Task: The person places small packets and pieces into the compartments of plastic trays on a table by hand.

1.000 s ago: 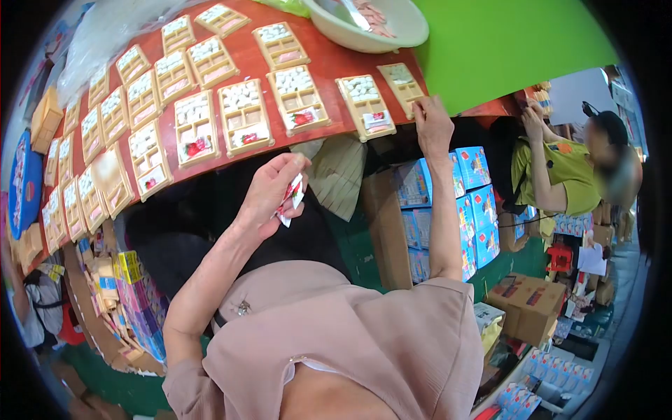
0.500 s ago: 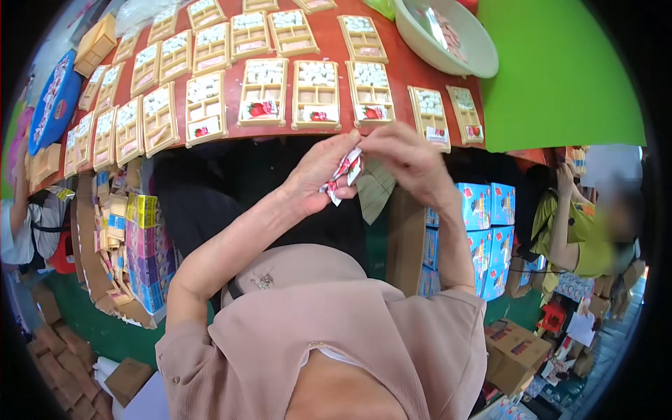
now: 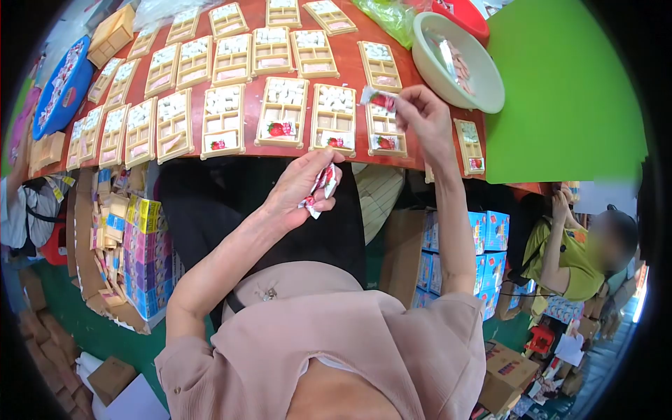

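Note:
My left hand (image 3: 302, 183) is closed around several small red-and-white packets (image 3: 320, 187) below the table edge. Between the thumb and fingers of my right hand (image 3: 423, 119) is one strawberry-print packet (image 3: 380, 101), raised over the table. Beneath it is a beige compartment tray (image 3: 386, 126) with a strawberry packet at its near end; my hand and the held packet hide part of it. The tray to its left (image 3: 334, 110) holds white pieces and a strawberry packet. Another tray (image 3: 225, 101) also has a packet in its near compartment.
Rows of similar trays cover the red table (image 3: 350, 52). A pale bowl (image 3: 494, 91) with pink pieces stands at the right, beside a green sheet (image 3: 560, 91). A blue basket (image 3: 82, 87) is at the far left. Blue boxes (image 3: 495, 231) are below. Another person (image 3: 570, 259) sits at right.
My right hand has parted from my left and moved up and right with a packet in its fingers. My left hand has shifted slightly left and down. The view has shifted too.

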Motion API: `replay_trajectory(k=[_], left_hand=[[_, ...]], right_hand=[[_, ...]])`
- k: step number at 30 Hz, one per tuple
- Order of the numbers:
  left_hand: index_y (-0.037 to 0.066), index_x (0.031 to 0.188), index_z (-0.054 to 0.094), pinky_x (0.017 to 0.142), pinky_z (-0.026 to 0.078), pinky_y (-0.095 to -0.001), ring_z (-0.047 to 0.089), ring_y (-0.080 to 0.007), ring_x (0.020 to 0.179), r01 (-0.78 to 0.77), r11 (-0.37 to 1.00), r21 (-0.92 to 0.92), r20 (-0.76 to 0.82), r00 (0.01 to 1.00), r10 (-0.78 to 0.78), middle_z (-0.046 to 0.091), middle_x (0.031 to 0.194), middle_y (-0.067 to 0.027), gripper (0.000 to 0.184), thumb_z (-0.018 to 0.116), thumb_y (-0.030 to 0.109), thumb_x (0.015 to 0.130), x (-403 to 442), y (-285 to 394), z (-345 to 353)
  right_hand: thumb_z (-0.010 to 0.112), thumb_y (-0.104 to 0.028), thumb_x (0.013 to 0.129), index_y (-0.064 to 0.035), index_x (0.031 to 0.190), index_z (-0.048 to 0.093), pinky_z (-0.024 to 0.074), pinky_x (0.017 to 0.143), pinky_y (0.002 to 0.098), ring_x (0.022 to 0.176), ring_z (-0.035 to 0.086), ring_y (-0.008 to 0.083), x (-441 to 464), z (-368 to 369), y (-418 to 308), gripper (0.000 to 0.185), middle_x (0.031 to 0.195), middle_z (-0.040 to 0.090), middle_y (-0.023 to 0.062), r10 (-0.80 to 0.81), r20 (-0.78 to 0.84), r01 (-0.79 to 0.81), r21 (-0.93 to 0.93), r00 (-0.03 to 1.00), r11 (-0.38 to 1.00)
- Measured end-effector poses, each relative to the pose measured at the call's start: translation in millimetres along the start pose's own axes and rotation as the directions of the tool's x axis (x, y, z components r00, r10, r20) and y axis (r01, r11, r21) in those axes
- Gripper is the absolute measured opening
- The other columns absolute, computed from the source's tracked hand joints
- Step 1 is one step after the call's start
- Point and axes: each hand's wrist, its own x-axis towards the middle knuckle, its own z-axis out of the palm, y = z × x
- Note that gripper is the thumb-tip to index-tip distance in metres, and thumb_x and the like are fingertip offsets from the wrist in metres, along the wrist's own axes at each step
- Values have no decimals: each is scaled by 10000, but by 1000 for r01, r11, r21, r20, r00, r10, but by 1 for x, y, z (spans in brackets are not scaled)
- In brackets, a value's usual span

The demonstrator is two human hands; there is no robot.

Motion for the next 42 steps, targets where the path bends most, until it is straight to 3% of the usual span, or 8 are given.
replay_trajectory(k=[11,13,17,21,24,28,33,42], left_hand=[[84,1026,588,372,331,-202,415,-39,443,-38,999,-28,-27,999,37,620,734,-39,235,518,308,1035,-10,12,-8],[85,1027,587,376,333,-202,418,-42,451,-49,998,-47,-37,998,47,617,739,-40,252,503,322,1041,-10,15,-7],[73,1047,584,383,338,-206,428,-55,469,-100,993,-69,5,995,101,612,746,-48,297,467,346,1053,-9,25,-3],[88,990,572,376,336,-208,439,-60,461,-98,988,-117,6,995,100,573,706,-10,300,465,362,1052,-9,30,2],[114,910,541,369,334,-211,443,-61,445,-69,985,-156,11,997,72,510,653,32,290,483,365,1045,-10,32,-1],[100,946,564,370,328,-211,418,-63,431,-92,988,-128,-17,996,90,540,680,11,265,486,333,1046,-18,35,-6],[60,1050,595,378,330,-207,414,-54,439,-151,983,-106,-43,988,147,596,748,-28,271,482,306,1049,-26,35,-21],[60,1075,596,387,341,-211,422,-57,451,-174,972,-160,-49,985,168,615,760,-45,317,440,336,1062,-38,40,-30]], right_hand=[[651,-125,907,16,1008,663,484,635,267,698,585,107,98,-54,78,174,775,637,38,5,-10,-9,-472,1000,882],[655,-137,900,12,1037,667,498,686,294,737,599,146,88,-45,70,203,833,653,72,-247,-6,181,-664,969,725],[656,-62,887,3,1050,667,501,701,289,778,613,147,43,8,2,176,873,645,81,-170,89,192,-436,981,879],[695,31,816,-38,1052,675,519,727,315,850,637,210,-7,60,-50,247,971,625,62,-255,621,460,-194,741,866],[705,15,811,-67,1035,683,528,765,361,930,625,259,-19,83,-46,239,974,610,81,-345,664,584,-171,664,793],[707,-8,836,-45,1015,690,517,748,299,842,641,196,-7,89,-44,183,938,617,65,-376,633,528,-61,677,847],[705,-67,879,20,976,653,500,680,255,761,618,106,54,86,-17,140,826,632,49,-177,197,215,-188,964,958],[658,-180,906,-17,906,624,488,734,418,846,614,352,119,103,21,167,831,592,140,-399,446,597,-640,801,484]])
